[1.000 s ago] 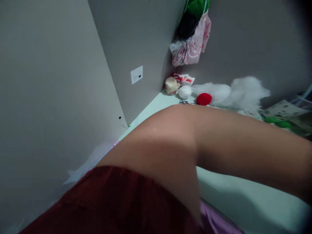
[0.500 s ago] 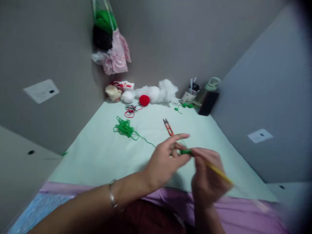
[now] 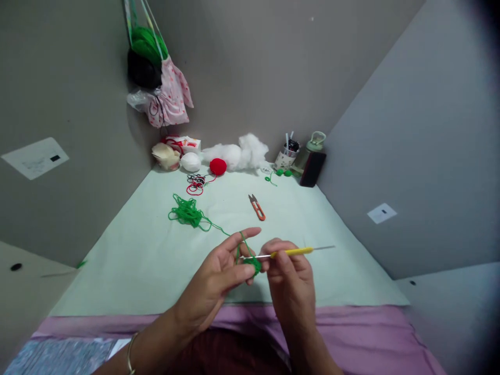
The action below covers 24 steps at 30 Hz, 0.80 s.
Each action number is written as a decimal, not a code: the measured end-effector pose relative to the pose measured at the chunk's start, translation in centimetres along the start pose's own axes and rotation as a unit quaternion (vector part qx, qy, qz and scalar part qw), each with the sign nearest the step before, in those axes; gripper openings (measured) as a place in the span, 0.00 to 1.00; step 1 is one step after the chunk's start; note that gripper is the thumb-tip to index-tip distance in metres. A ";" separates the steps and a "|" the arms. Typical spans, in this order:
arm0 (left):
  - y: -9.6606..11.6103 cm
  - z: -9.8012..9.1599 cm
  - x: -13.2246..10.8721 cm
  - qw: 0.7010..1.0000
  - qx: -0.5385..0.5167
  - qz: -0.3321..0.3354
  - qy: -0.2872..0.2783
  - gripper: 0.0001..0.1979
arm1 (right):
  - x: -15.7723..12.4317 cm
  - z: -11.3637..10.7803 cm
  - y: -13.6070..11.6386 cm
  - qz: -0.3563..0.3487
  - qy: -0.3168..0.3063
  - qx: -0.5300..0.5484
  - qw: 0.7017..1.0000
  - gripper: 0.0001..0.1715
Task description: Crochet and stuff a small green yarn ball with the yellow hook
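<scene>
Between thumb and fingers, my left hand pinches a small green crochet piece. Green yarn loops over its raised index finger and runs back to a loose green tangle on the table. A crochet hook with a yellow handle is gripped in my right hand. The hook's metal tip meets the top of the green piece; whether it passes through a stitch I cannot tell. Orange thread snips lie on the table beyond my hands.
Along the back stand a red yarn ball, a white ball, white stuffing, a pen holder, a green bottle and a dark phone. Small green pieces lie near the holder. Bags hang at the left.
The view has shifted, and both hands now appear further left in it. My right hand has turned the hook from slanting downward to nearly level. The green piece stays in my left hand.
</scene>
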<state>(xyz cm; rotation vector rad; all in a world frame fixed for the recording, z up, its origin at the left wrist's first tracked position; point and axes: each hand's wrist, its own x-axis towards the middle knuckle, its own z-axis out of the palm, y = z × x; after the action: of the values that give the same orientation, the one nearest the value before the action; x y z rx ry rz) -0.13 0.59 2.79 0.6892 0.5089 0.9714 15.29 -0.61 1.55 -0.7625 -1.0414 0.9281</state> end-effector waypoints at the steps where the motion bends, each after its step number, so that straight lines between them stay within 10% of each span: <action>1: -0.2 -0.1 -0.1 1.000 0.026 0.014 0.003 0.28 | 0.0 0.2 0.2 0.006 -0.009 -0.005 1.000 0.09; 24: -0.3 -0.7 -0.2 0.978 0.186 0.058 0.077 0.20 | 0.6 -0.5 0.0 0.066 -0.023 0.040 0.997 0.11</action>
<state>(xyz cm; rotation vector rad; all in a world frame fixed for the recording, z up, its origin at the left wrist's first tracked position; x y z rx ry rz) -0.50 0.54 2.09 0.9919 0.8056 1.0556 15.91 -0.08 1.58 -0.7528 -0.9984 1.0981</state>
